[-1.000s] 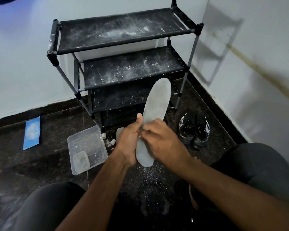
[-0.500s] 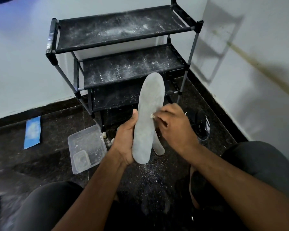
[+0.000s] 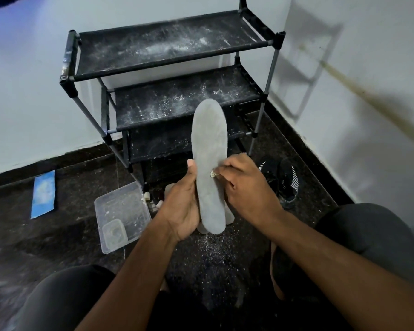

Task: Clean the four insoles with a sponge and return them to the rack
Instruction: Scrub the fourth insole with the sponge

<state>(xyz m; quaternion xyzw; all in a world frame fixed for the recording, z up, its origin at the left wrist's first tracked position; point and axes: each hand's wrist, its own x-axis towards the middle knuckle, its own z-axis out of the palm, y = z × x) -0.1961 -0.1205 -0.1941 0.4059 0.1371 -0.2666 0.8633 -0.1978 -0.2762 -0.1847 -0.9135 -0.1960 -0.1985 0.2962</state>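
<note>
Insole (image 3: 209, 163) now stands straighter, toe at 12 o'clock; left hand (image 3: 182, 206) grips it, right hand (image 3: 246, 185) pinches maybe a sponge (image 3: 212, 174), lower than before.

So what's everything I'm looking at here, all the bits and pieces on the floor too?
insole: one, grey, held upright in front of the rack
other insoles: grey, partly hidden on the floor behind the held one; count unclear
sponge piece: one, pale, pinched against the held insole's right edge
rack: one, black shelves dusted white, against the wall
plastic tray: one, clear, on the floor left of the hands, a smaller clear tub inside
blue sheet: one, on the floor far left
shoes: a pair, black with white stripes, right of the rack
left hand: grips the insole's lower part
right hand: pinches the sponge piece
</note>
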